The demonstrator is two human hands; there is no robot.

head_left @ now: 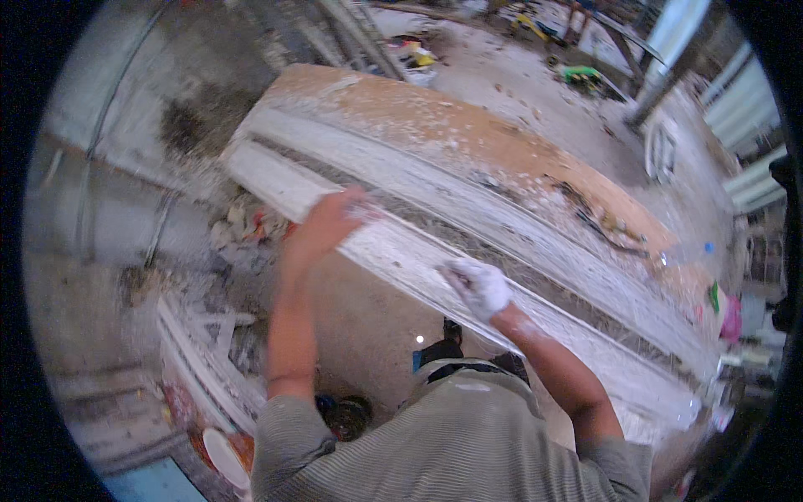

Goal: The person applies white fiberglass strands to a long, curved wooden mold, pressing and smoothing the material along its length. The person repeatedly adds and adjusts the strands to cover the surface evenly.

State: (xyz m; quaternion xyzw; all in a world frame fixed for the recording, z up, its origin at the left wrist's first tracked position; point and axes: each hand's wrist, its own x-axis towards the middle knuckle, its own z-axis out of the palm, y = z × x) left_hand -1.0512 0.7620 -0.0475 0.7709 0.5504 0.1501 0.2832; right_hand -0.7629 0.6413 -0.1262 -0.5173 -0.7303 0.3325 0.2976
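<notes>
A long white plaster moulding (401, 251) runs slantwise from far left to near right in front of me. Across its near edge, toward the far end, lies my left hand (333, 216); its fingers are smeared by motion. My right hand (481, 287), coated in white paste, is at the middle of the moulding with its fingers curled in. What those fingers hold, if anything, is hidden. Just beyond, a second pale moulding (468, 209) lies parallel, with a dark rough gap between the two.
Both mouldings rest on an orange-brown board (477, 125) strewn with white crumbs. Dark stringy scraps (594, 217) lie on its right part. White pieces (209, 368) lean at the lower left by a white bowl (226, 458). A pink item (730, 318) stands at the right.
</notes>
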